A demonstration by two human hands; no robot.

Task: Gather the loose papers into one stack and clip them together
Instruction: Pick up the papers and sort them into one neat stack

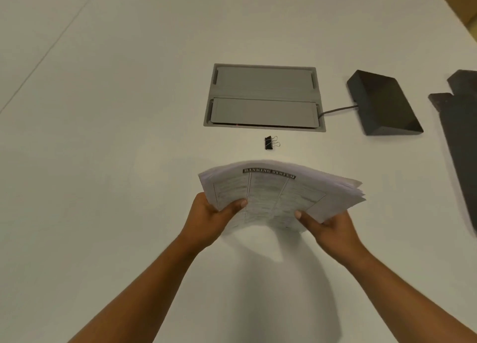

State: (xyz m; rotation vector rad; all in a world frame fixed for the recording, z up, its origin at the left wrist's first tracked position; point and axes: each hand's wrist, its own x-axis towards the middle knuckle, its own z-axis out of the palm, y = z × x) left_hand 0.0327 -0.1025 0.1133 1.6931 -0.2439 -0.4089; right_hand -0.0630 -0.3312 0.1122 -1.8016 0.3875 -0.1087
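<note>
A stack of printed white papers is held above the white table, its sheets slightly fanned and uneven at the right edge. The top sheet carries a dark headline bar and columns of text. My left hand grips the stack's left near corner, thumb on top. My right hand grips the right near side, thumb on top as well. A small black binder clip with silver wire handles lies on the table just beyond the papers, apart from both hands.
A grey cable hatch is set flush into the white table behind the clip. A black wedge-shaped device with a cable sits to its right. A dark flat object lies at the right edge.
</note>
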